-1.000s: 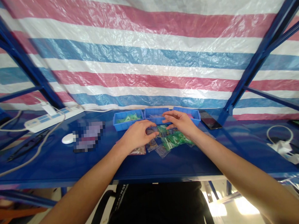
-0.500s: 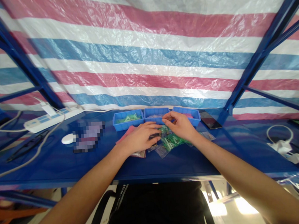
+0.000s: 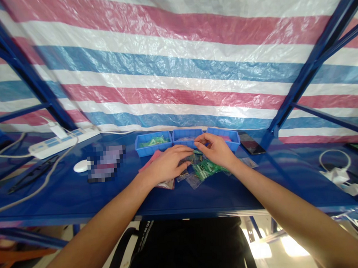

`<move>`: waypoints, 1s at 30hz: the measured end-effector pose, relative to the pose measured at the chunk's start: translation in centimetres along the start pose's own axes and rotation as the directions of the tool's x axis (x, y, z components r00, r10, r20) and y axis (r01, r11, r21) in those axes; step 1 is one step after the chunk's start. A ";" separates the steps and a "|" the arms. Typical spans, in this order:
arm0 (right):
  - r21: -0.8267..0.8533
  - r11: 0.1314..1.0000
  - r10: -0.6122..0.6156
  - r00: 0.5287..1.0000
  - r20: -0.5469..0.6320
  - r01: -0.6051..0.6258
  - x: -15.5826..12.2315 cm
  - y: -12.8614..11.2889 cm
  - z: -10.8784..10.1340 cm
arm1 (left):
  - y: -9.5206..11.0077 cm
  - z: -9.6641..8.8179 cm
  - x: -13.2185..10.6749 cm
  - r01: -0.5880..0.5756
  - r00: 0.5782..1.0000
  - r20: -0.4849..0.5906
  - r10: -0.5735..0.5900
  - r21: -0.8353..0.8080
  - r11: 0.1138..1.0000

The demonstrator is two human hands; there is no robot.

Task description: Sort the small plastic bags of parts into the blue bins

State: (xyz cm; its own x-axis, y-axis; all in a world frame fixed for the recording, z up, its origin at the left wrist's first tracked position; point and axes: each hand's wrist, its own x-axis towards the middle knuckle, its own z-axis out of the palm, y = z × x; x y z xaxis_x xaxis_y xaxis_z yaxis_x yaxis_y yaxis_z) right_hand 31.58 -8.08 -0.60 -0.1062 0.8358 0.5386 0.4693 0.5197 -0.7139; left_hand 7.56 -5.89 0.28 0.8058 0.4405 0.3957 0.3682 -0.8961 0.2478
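Note:
My left hand (image 3: 171, 163) lies palm down with fingers stretched out over a pile of small clear plastic bags. A pink packet (image 3: 150, 160) shows partly under it. My right hand (image 3: 216, 148) is closed in a pinch at the front of the middle blue bin (image 3: 179, 143); what its fingertips hold, if anything, is too small to make out. Between and below the hands are small bags with green pieces (image 3: 203, 171) inside. To the left stands a blue bin (image 3: 140, 149) with green bags, and behind my right hand a third blue bin (image 3: 236, 140) has something pink in it.
On the left are a white power strip (image 3: 63, 142) with cables, a white mouse-like object (image 3: 81, 166) and a pixelated item (image 3: 107, 163). A dark phone (image 3: 251, 142) lies right of the bins; a white charger (image 3: 336, 175) sits further right. Blue metal posts flank the table.
My left hand has shifted very slightly, its thumb closer to the fingers. My right hand stays in nearly the same place.

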 end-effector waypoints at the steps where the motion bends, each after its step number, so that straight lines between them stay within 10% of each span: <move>1: 0.008 1.000 0.005 1.000 -0.002 -0.005 0.0 -0.1 0.0 | 0.1 -0.2 0.1 0.020 0.999 -0.044 -0.020 -0.010 1.000; 7: 0.173 0.981 0.074 0.993 0.090 -0.089 -0.1 -0.4 0.1 | 0.7 -1.2 0.6 0.135 0.927 -0.320 -0.196 -0.205 0.969; 14: 0.456 0.871 0.085 0.970 0.227 -0.183 0.0 0.4 1.1 | 0.7 -0.9 0.6 0.144 0.889 -0.355 -0.291 -0.386 0.911; 22: 0.488 0.855 0.090 0.977 0.192 -0.174 0.0 0.5 1.6 | 0.1 -0.1 0.6 0.168 0.883 -0.271 -0.384 -0.581 0.796; 30: 0.476 0.870 0.180 0.982 -0.063 -0.129 0.6 1.2 1.2 | 0.4 -0.9 0.6 0.155 0.871 -0.397 -0.289 -0.337 0.929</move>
State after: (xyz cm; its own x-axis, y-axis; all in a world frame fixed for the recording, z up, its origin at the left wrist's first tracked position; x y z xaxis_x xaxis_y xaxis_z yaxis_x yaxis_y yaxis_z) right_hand 31.02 -6.77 -1.70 0.0353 0.9028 0.4286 0.0049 0.4287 -0.9034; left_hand 7.79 -5.95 1.41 0.4117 0.6640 0.6242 0.3105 -0.7461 0.5889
